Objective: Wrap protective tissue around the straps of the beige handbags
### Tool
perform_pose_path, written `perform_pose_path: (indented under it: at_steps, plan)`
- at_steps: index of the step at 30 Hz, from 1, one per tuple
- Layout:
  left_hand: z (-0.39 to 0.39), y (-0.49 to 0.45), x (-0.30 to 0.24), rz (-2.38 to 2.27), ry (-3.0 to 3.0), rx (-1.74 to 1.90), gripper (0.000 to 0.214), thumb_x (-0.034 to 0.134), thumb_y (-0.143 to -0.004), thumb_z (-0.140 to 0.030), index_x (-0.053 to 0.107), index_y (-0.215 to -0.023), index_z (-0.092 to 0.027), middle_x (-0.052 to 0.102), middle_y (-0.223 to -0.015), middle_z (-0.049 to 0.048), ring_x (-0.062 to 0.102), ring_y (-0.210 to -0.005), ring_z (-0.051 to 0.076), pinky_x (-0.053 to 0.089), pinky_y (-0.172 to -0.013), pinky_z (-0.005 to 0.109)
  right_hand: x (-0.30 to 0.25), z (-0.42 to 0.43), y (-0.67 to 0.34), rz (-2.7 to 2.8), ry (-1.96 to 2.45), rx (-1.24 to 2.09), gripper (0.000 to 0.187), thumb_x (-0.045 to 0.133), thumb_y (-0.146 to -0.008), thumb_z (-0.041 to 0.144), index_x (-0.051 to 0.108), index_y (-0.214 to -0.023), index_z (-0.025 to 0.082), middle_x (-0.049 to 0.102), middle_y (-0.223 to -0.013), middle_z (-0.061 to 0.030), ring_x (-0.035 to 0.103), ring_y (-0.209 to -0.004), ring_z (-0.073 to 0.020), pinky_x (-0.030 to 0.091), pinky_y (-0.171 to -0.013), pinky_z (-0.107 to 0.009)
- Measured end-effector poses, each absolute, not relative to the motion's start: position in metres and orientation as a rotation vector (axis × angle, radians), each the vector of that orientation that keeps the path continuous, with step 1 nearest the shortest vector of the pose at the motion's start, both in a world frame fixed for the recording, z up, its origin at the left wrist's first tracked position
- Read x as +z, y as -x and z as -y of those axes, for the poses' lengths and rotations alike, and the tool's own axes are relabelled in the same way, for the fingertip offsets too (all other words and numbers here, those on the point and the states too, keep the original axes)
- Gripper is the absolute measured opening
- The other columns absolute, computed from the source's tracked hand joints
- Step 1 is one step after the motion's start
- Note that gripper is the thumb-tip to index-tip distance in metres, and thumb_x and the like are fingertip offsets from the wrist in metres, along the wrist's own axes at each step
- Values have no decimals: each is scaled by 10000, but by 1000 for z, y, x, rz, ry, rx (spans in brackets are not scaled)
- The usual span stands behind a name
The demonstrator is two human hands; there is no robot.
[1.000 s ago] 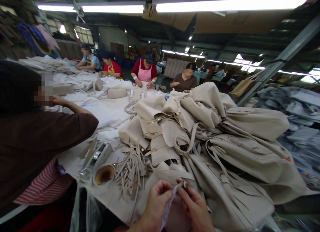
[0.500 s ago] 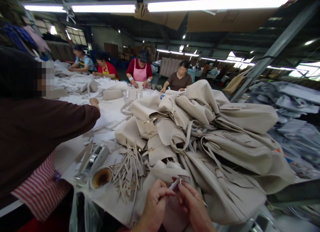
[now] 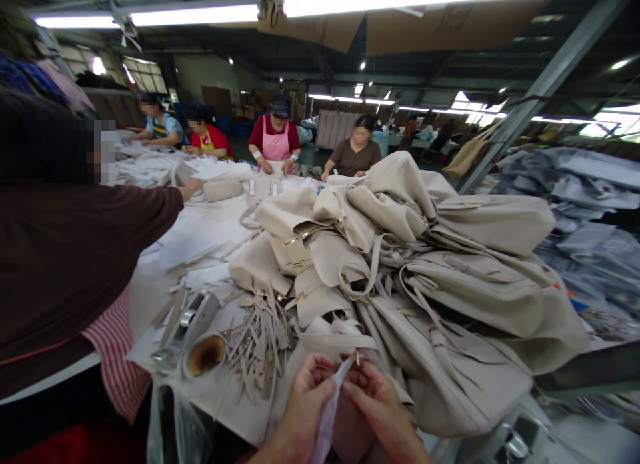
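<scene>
My left hand [image 3: 305, 404] is closed, pinching a white cloth [image 3: 327, 417] between thumb and fingers; the cloth hangs down toward me. Close beside it, my right hand [image 3: 375, 404] is also closed, its fingertips at the cloth's upper end. A thin pale strip [image 3: 357, 359] pokes up from between the right fingers; what it belongs to is hidden. Both hands are over a beige handbag [image 3: 345, 342] at the near edge of the pile. Left of my hands lies a bunch of narrow beige straps [image 3: 257, 344].
More beige handbags [image 3: 470, 294] are heaped ahead and to the right. A metal tape dispenser [image 3: 190, 321] and a brown-stained round container [image 3: 206, 355] stand at left. A co-worker's dark sleeve [image 3: 120, 224] reaches across the table from the left. Other people sit across the table.
The white cloth, bunched between my fingers before, now hangs long below my left hand. My hands have tilted upward slightly. The co-worker at left has shifted, arm drawn back a little.
</scene>
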State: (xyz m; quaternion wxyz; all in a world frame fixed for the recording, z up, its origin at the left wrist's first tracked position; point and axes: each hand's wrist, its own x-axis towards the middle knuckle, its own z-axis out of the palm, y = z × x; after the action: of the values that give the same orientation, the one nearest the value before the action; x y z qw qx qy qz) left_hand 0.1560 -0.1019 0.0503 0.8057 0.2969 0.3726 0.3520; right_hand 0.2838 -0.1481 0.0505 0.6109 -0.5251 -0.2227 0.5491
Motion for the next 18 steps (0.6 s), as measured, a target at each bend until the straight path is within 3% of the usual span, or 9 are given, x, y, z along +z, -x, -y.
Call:
perform_pose_path:
  at_steps: [4, 10, 16, 18]
  plan:
    - [101, -156, 41, -833, -510, 675, 469, 876, -521, -341, 502, -768, -207, 612, -615, -48, 528, -539, 100, 332, -556, 215, 40, 149, -277, 546, 1331, 1094, 378, 897, -586, 386, 752, -889, 213, 750, -797, -37, 682, -756, -215, 547, -695, -301]
    - [97, -160, 26, -887, -653, 828, 538, 909, -495, -427, 451, -672, -207, 568, -551, -69, 500, -515, 89, 331, -533, 214, 47, 145, -269, 443, 1332, 1141, 415, 909, -545, 363, 733, -887, 209, 737, -709, -16, 621, -594, -165, 472, -528, -240]
    - [98, -165, 13, -764, -598, 761, 593, 930, -430, -453, 448, -681, -215, 640, -640, -17, 554, -588, 128, 381, -574, 235, 48, 143, -272, 319, 1063, 1448, 560, 925, -552, 361, 699, -1045, 222, 735, -750, 1, 303, -331, 4, 219, -340, -141]
    - [95, -162, 12, -716, -660, 688, 561, 922, -442, -400, 438, -653, -212, 576, -605, -47, 502, -572, 103, 353, -571, 223, 42, 143, -270, 307, 998, 1465, 550, 935, -553, 371, 713, -1033, 220, 725, -704, -1, 441, -363, -31, 332, -377, -152]
